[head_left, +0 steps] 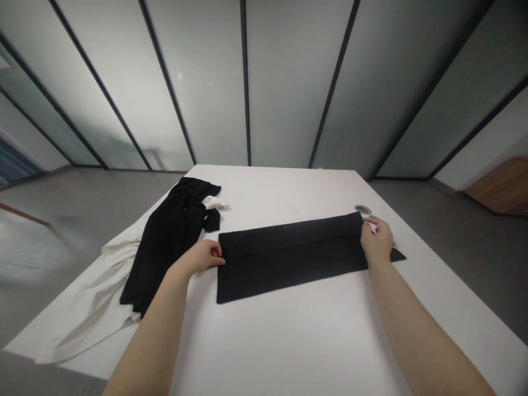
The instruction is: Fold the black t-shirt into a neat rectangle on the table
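A black garment (pixel 289 250) lies on the white table, folded into a long flat strip that slants slightly up to the right. A crease runs along its length. My left hand (pixel 207 256) is closed at the strip's left end, pinching its edge between thumb and fingers. At the opposite end my right hand (pixel 377 240) grips the edge, its fingertips partly hidden behind the thumb and cloth. A small pointed corner of black cloth (pixel 397 255) sticks out past my right hand. What kind of garment it is, I cannot tell.
Left of the strip, a crumpled pile of black clothing (pixel 169 231) lies over white cloth (pixel 97 297) near the table's left edge. A round grey grommet (pixel 363 209) sits in the white table (pixel 284 341) at the right. Frosted glass panels (pixel 284 82) stand beyond.
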A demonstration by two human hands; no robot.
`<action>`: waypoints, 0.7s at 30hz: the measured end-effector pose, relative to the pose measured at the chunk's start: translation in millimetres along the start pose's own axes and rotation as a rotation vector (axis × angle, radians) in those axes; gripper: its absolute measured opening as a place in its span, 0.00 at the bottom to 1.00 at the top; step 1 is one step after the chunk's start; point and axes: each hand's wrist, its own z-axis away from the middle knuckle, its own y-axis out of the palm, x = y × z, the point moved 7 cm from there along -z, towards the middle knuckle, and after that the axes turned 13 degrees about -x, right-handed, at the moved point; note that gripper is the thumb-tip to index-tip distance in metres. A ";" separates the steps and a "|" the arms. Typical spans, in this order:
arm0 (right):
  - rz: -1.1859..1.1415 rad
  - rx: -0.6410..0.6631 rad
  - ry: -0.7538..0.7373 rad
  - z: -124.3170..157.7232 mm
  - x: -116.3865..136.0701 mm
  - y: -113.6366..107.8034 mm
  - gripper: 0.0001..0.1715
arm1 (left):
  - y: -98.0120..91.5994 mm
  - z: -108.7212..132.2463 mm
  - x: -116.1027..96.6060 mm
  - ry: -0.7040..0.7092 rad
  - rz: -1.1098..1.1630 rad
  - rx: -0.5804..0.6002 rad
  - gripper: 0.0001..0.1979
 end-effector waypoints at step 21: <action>0.130 0.803 -0.659 103.8 79.6 63.3 0.12 | -1.7 -9.5 -10.4 0.094 -0.012 -0.206 0.06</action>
